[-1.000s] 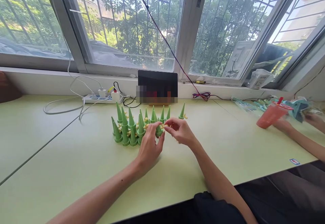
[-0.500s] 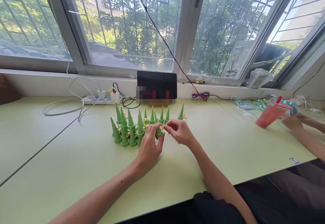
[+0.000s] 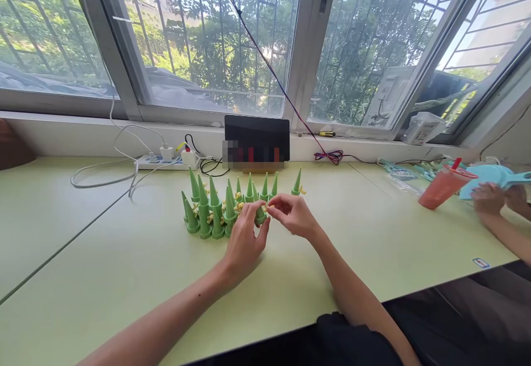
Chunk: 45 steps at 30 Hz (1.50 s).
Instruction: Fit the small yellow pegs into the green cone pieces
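A cluster of several green cone-shaped plastic spikes (image 3: 207, 208) with small yellow fittings stands upright on the pale green table (image 3: 124, 266). My left hand (image 3: 244, 241) is closed around one green cone (image 3: 260, 215) at the cluster's right edge. My right hand (image 3: 292, 214) pinches a small yellow fitting (image 3: 265, 208) right at that cone. One more green cone (image 3: 297, 183) stands apart, just behind my right hand.
A dark tablet (image 3: 256, 144) leans on the sill behind the cones, beside a white power strip (image 3: 166, 161) with cables. At the right, another person's hands (image 3: 495, 200) hold a light blue object next to a red lidded cup (image 3: 443, 187).
My hands have stayed at the same cone with only slight finger shifts. The other person's hands at the right have lifted a light blue object into view.
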Available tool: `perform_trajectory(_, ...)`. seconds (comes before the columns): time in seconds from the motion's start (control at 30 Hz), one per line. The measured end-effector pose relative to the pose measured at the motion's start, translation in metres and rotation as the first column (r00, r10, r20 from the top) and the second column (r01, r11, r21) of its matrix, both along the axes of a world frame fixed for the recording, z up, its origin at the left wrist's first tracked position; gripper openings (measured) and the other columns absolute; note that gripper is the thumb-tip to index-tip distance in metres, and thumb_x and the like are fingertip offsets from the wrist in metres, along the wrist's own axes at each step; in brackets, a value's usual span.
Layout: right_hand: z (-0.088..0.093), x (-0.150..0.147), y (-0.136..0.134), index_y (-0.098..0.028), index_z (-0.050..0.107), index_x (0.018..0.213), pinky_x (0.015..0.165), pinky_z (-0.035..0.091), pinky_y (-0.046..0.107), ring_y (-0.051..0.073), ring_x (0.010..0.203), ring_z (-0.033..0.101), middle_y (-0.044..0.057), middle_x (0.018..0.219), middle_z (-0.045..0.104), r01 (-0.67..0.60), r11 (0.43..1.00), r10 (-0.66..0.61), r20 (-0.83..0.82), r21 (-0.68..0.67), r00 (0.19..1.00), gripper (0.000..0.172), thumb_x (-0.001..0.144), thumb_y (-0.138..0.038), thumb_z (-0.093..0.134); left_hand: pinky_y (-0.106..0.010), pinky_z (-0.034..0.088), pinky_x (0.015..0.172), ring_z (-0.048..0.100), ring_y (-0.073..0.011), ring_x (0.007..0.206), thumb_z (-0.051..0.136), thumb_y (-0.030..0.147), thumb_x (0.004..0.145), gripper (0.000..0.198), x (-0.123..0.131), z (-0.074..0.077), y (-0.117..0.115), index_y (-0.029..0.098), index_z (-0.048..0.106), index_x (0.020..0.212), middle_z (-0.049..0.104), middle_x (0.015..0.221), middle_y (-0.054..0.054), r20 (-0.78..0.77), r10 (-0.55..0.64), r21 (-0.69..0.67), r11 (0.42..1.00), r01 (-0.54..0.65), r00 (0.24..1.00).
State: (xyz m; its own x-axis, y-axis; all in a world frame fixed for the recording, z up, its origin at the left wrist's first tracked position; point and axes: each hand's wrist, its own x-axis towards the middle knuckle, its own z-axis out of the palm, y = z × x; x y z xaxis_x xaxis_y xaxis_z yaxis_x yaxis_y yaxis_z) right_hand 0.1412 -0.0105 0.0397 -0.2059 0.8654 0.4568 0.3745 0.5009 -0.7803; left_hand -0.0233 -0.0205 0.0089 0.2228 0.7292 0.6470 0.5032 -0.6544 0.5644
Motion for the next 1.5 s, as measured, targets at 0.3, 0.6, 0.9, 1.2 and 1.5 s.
perform_trajectory(0.3, -0.0003, -0.0004, 0.0016, -0.017, 0.064, 0.076, 0.05, 0.037, 0.024, 0.011, 0.055, 0.047, 0.001, 0.063, 0.057, 0.013, 1.0, -0.013, 0.012, -0.008, 1.0, 0.03, 0.088, -0.044, 0.059, -0.024, 0.044, 0.057, 0.053, -0.0095, 0.064, 0.052, 0.024, 0.093, 0.026, 0.0006, 0.0006, -0.0008, 0.022, 0.05, 0.119, 0.058, 0.097, -0.003, 0.004, -0.006, 0.0, 1.0, 0.006, 1.0)
perform_trajectory(0.6, 0.002, -0.0013, -0.0012, -0.017, 0.065, 0.087, 0.052, 0.038, 0.023, 0.01, 0.055, 0.045, -0.002, 0.062, 0.053, -0.01, 1.0, 0.01, -0.009, 0.0, 1.0, 0.03, 0.084, -0.047, 0.064, -0.025, 0.044, 0.058, 0.052, -0.0095, 0.064, 0.053, 0.026, 0.093, 0.026, 0.0002, -0.0007, 0.0006, 0.022, 0.05, 0.119, 0.057, 0.098, -0.003, 0.011, 0.002, -0.005, 1.0, -0.002, 1.0)
perform_trajectory(0.9, 0.0002, -0.0013, -0.0004, -0.017, 0.064, 0.078, 0.051, 0.037, 0.024, 0.011, 0.054, 0.045, 0.0, 0.063, 0.056, -0.014, 1.0, 0.014, 0.026, -0.011, 1.0, 0.029, 0.087, -0.044, 0.059, -0.025, 0.046, 0.058, 0.052, -0.0092, 0.063, 0.052, 0.025, 0.094, 0.027, 0.0006, -0.0013, -0.0002, 0.023, 0.049, 0.121, 0.057, 0.101, -0.004, 0.017, -0.018, -0.007, 1.0, 0.018, 1.0)
perform_trajectory(1.2, 0.0015, -0.0009, -0.0009, -0.017, 0.064, 0.083, 0.051, 0.037, 0.023, 0.011, 0.055, 0.045, -0.001, 0.063, 0.055, -0.021, 1.0, 0.021, 0.006, -0.014, 1.0, 0.031, 0.086, -0.048, 0.062, -0.025, 0.044, 0.057, 0.052, -0.0093, 0.063, 0.053, 0.025, 0.093, 0.027, 0.001, -0.0001, -0.0006, 0.023, 0.051, 0.12, 0.058, 0.097, -0.003, 0.008, -0.005, -0.008, 1.0, 0.005, 1.0)
perform_trajectory(1.5, 0.0015, -0.0011, -0.001, -0.017, 0.065, 0.084, 0.053, 0.04, 0.024, 0.011, 0.057, 0.048, 0.0, 0.066, 0.058, -0.045, 0.999, 0.045, 0.023, -0.013, 0.999, 0.03, 0.086, -0.047, 0.061, -0.024, 0.045, 0.056, 0.053, -0.0099, 0.065, 0.052, 0.025, 0.093, 0.028, 0.001, -0.0005, -0.0005, 0.023, 0.05, 0.121, 0.058, 0.103, -0.005, 0.014, -0.02, -0.01, 1.0, 0.02, 1.0)
